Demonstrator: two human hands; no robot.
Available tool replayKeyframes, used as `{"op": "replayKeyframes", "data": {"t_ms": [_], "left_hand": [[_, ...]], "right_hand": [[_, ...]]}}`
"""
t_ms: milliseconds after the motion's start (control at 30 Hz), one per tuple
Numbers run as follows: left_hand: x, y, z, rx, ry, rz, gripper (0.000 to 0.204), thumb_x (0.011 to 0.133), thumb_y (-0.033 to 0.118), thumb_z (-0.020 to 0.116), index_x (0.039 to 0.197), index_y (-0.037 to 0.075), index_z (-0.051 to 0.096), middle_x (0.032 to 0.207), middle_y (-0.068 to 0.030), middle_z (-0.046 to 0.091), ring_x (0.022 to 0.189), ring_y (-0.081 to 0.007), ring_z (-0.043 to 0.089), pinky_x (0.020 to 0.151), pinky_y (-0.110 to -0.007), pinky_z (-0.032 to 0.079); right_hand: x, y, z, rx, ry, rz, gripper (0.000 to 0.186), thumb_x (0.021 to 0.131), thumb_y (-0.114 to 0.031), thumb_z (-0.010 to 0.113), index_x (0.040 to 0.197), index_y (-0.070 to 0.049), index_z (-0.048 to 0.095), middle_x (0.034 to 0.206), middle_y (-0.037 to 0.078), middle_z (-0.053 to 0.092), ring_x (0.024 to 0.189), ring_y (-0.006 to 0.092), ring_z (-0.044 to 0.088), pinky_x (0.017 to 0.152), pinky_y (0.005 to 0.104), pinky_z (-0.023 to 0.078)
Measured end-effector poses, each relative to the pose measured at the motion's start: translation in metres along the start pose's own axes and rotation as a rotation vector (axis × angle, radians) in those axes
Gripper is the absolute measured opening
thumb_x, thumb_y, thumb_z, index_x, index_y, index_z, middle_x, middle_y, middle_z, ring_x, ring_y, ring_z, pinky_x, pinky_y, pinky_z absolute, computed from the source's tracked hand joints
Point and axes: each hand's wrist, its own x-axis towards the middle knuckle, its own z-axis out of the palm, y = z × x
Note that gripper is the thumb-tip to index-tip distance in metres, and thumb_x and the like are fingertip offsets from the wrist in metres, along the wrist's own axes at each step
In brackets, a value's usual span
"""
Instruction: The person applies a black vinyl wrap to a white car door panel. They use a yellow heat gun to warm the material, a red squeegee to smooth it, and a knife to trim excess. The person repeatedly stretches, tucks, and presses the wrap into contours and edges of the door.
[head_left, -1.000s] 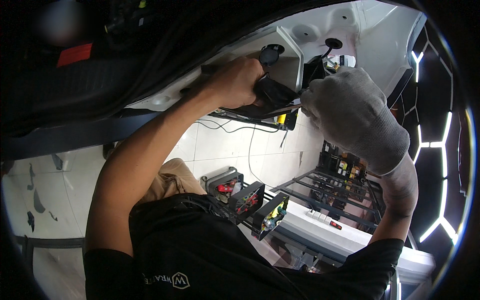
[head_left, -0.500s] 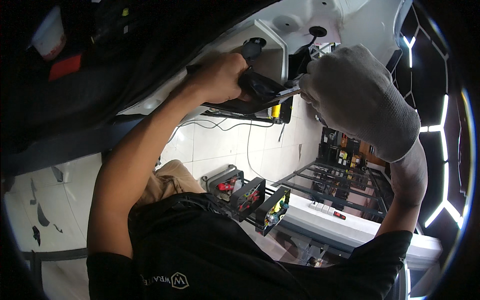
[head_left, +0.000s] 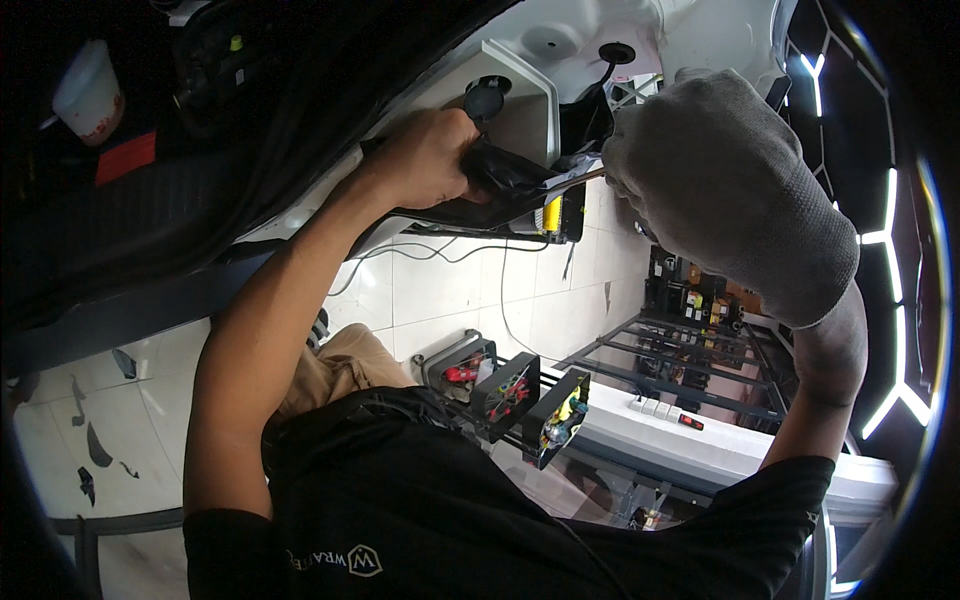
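Note:
My bare left hand (head_left: 425,160) is closed on a crumpled black piece of thin material (head_left: 515,180) along the white body panel of a vehicle (head_left: 680,40). My right hand (head_left: 720,190), in a grey knit glove, is closed round a thin metal tool (head_left: 577,176) that reaches left to the black piece; its grip is hidden by my fingers. Beside my left hand, a round dark cap (head_left: 483,100) hangs in an opening of a white panel. A black cable runs from a round grommet (head_left: 616,52) down behind the black piece.
Below are cables (head_left: 430,255) over a white tiled floor (head_left: 450,295) with dark scraps (head_left: 98,445). A trolley with black tool boxes (head_left: 505,395), metal racks (head_left: 670,350) and a white ledge (head_left: 820,460) stand lower right. A plastic cup (head_left: 85,90) is at upper left.
My right hand has moved up and right in the picture, with the tool still in it. The panel appears higher and further left, and my left hand with it, still closed on the black piece.

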Motion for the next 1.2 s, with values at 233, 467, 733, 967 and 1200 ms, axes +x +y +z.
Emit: {"op": "replayKeyframes", "data": {"t_ms": [233, 467, 733, 967, 1200], "left_hand": [[0.001, 0.007, -0.002, -0.001, -0.088, -0.069, 0.031, 0.060, 0.015, 0.083, 0.082, 0.003, 0.065, 0.081, -0.0119, 0.067, 0.075, -0.0247, 0.066, 0.073, -0.037, 0.051], [-0.010, -0.006, 0.012, -0.159, 0.089, 0.046, 0.042, 0.064, 0.020, 0.083, 0.099, 0.005, 0.065, 0.088, -0.0115, 0.068, 0.080, -0.0233, 0.067, 0.073, -0.036, 0.051], [-0.012, 0.012, -0.005, -0.023, 0.206, 0.217, 0.046, 0.062, 0.021, 0.084, 0.102, 0.010, 0.064, 0.091, -0.0090, 0.067, 0.076, -0.0228, 0.065, 0.069, -0.032, 0.051], [-0.006, 0.034, -0.010, 0.083, 0.027, 0.234, 0.022, 0.074, 0.014, 0.074, 0.091, 0.005, 0.063, 0.082, -0.0083, 0.066, 0.077, -0.0191, 0.064, 0.071, -0.033, 0.049], [-0.006, 0.028, -0.001, -0.209, 0.066, 0.157, 0.016, 0.077, 0.015, 0.063, 0.084, 0.000, 0.062, 0.068, -0.0129, 0.062, 0.060, -0.0193, 0.060, 0.055, -0.033, 0.045]], "right_hand": [[-0.009, 0.002, 0.009, -0.077, 0.078, -0.014, 0.007, 0.078, -0.013, 0.072, 0.083, -0.009, 0.071, 0.074, 0.006, 0.068, 0.065, 0.0150, 0.068, 0.068, 0.0286, 0.057], [-0.012, -0.001, 0.005, -0.145, 0.155, -0.029, 0.008, 0.077, -0.015, 0.073, 0.081, -0.009, 0.070, 0.077, 0.005, 0.069, 0.071, 0.0148, 0.068, 0.069, 0.0282, 0.057], [-0.005, -0.003, 0.008, -0.240, 0.035, 0.027, 0.010, 0.077, -0.013, 0.073, 0.085, -0.008, 0.071, 0.079, 0.006, 0.069, 0.072, 0.0154, 0.068, 0.071, 0.0278, 0.057], [-0.010, 0.002, 0.017, -0.098, 0.110, 0.039, 0.012, 0.078, -0.012, 0.072, 0.089, -0.007, 0.070, 0.079, 0.006, 0.069, 0.072, 0.0160, 0.068, 0.071, 0.0282, 0.057], [-0.020, 0.006, 0.042, 0.076, 0.207, 0.074, 0.014, 0.079, -0.011, 0.071, 0.093, -0.007, 0.070, 0.080, 0.007, 0.069, 0.073, 0.0166, 0.068, 0.071, 0.0286, 0.057]]}}
